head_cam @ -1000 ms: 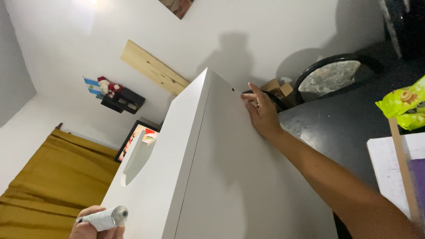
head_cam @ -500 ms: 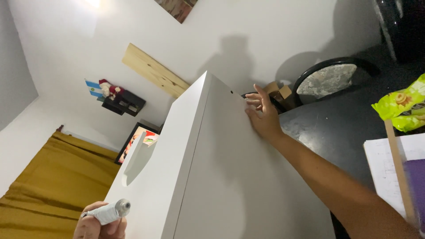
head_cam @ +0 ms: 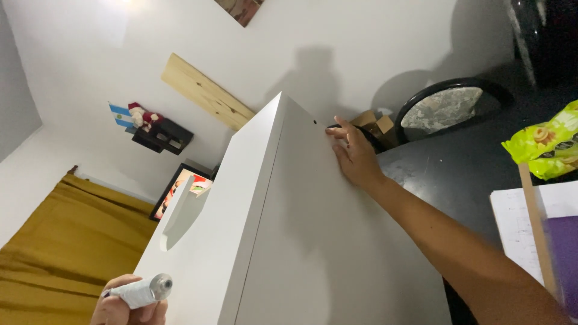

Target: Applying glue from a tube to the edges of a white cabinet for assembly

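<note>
White laminate lies under the fingers (head_cam: 341,133) of the right hand (head_cam: 355,157): they are stretched out flat and slightly spread against the broad face of the white cabinet panel (head_cam: 325,241), near its far edge, gripping nothing. Their tips sit just beside a small dark hole (head_cam: 315,122) in that face. The forearm runs back from the hand to the lower right corner of the view, crossing the panel's edge and the dark tabletop (head_cam: 457,168) behind it.

At the bottom left, the left hand (head_cam: 123,308) is curled shut around a small white tube (head_cam: 137,293) whose round silvery end points right, toward the cabinet's narrow side; the two are near but apart. A white bracket-shaped piece (head_cam: 180,210) rests against that narrow side.

Beyond the right hand's fingertips stand a small cardboard box (head_cam: 370,123) and a round dark-rimmed tray (head_cam: 445,108) leaning at the wall. A yellow-green snack bag (head_cam: 542,147) lies on the tabletop to the right, with white paper (head_cam: 518,222) and a wooden strip (head_cam: 536,229) below it. On the wall hang a pale wooden plank (head_cam: 205,93) and a small black shelf (head_cam: 162,135) with figurines; a mustard curtain (head_cam: 66,247) fills the lower left.
</note>
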